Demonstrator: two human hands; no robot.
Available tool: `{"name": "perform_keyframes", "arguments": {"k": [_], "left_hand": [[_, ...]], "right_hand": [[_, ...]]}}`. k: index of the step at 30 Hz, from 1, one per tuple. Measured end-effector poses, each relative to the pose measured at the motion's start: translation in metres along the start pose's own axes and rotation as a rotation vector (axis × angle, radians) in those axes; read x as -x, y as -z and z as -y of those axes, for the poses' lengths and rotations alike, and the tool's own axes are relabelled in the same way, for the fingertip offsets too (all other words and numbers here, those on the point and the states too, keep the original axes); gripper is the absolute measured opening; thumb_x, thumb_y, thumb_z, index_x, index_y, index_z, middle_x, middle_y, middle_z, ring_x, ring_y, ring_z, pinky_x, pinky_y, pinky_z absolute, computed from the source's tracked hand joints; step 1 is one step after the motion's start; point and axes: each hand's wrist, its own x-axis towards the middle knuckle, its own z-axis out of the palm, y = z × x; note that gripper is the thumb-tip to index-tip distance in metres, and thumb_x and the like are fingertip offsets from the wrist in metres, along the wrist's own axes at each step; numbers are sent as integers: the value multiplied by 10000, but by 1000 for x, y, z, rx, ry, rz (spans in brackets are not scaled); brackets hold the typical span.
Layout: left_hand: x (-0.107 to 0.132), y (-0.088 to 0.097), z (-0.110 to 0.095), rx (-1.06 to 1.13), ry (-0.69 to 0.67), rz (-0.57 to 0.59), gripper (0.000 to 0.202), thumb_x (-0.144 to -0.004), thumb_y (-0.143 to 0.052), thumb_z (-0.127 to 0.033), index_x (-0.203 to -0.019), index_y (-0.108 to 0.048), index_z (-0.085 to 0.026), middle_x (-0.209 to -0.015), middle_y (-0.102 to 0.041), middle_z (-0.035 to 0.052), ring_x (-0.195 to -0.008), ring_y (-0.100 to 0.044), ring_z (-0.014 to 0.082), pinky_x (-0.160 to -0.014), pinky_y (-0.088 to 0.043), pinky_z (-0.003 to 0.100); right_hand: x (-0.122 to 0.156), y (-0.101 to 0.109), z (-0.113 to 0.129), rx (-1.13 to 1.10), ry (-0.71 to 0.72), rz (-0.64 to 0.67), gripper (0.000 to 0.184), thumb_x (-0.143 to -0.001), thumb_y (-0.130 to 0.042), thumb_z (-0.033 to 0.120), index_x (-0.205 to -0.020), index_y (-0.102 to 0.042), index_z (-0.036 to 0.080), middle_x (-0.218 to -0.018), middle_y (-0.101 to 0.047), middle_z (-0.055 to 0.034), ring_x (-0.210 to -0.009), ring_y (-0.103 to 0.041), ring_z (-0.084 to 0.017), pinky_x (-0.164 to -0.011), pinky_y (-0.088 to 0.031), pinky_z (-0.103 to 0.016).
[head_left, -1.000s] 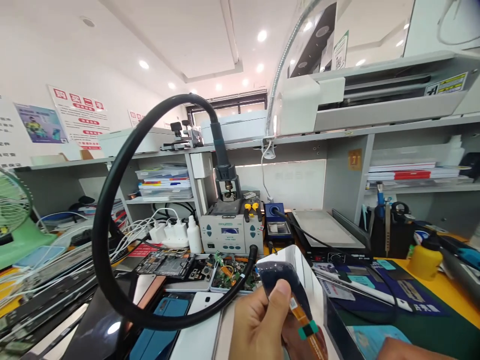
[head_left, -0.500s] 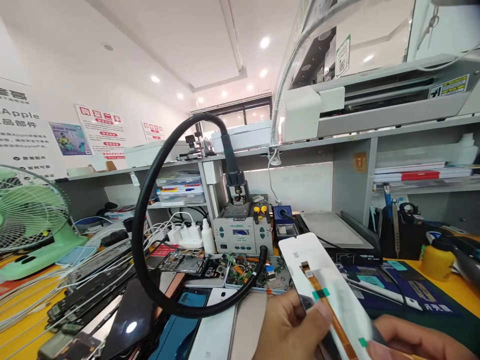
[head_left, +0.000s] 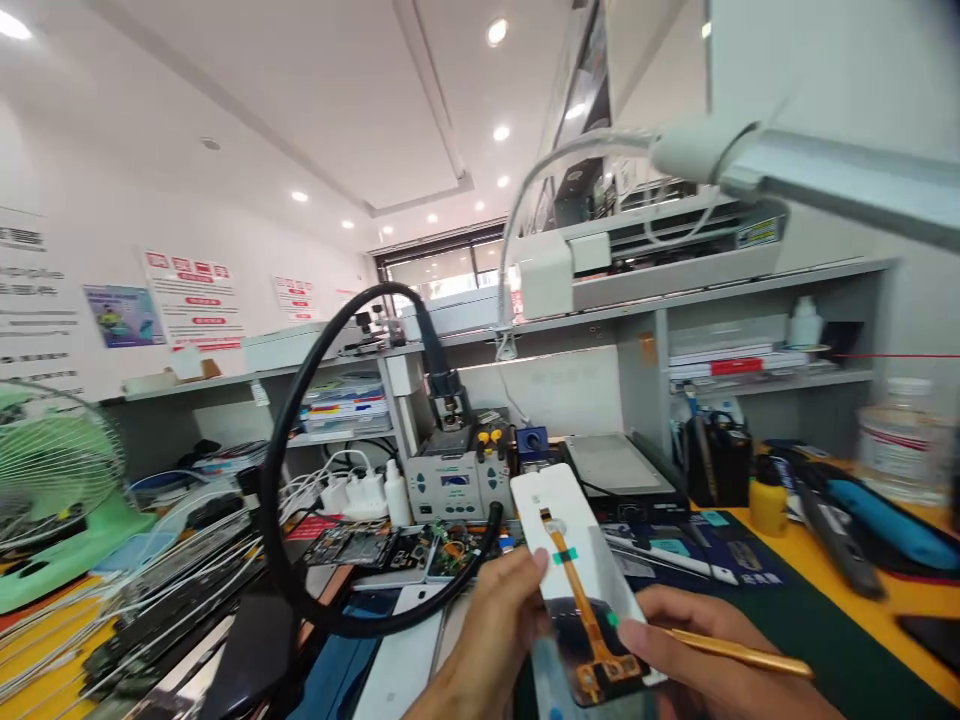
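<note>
A phone screen [head_left: 541, 500] with a white backing is held up in front of me, tilted, its back towards me. An orange flex cable [head_left: 577, 585] runs down it, fixed with bits of green tape, to a dark lower end. My left hand [head_left: 499, 610] grips the screen's left edge, thumb on the backing. At the lower right edge my right hand [head_left: 697, 630] pinches the screen, thumb beside a green tape tab. A slim gold-coloured tool [head_left: 750, 655] lies tucked in the same hand, its left end hidden by the fingers.
A hot-air station [head_left: 454, 485] with a thick black hose [head_left: 274, 500] arches at centre left. Phones, circuit boards [head_left: 450, 550] and white cables crowd the left. A yellow bottle [head_left: 769, 500], a clear bottle [head_left: 904, 440] and a green fan [head_left: 67, 500] stand at the sides.
My view has swung right, bringing a lamp arm and a clear bottle in. The screen shows more of its dark lower end, and the gold tool in my right hand has come into sight.
</note>
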Motion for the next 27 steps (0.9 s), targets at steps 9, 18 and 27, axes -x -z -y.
{"name": "perform_keyframes", "arguments": {"k": [9, 18, 27], "left_hand": [[-6, -40, -8, 126, 100, -114, 464, -903, -621, -455, -1204, -598, -102, -1060, -715, 114, -921, -686, 209, -810, -511, 305], [-25, -31, -9, 285, 300, -218, 435, -903, -586, -383, -1197, -614, -64, -1003, -729, 184, -859, -725, 255, -725, -555, 320], [-15, -24, -1, 370, 544, -167, 591, -775, -642, -636, -944, -699, -72, -781, -672, 131, -710, -666, 239, -667, -488, 288]], "right_hand": [[14, -5, 23, -21, 12, -40, 407, -815, -774, 526, -824, -671, 132, -638, -650, 22, -478, -659, -104, -417, -443, -152], [11, 13, 22, 89, 227, -367, 439, -897, -677, 549, -1098, -649, 159, -876, -779, -72, -668, -734, -178, -580, -544, -247], [28, -8, 16, -49, 57, -326, 476, -789, -739, 644, -781, -695, 170, -577, -670, -6, -461, -574, -113, -472, -428, -214]]}}
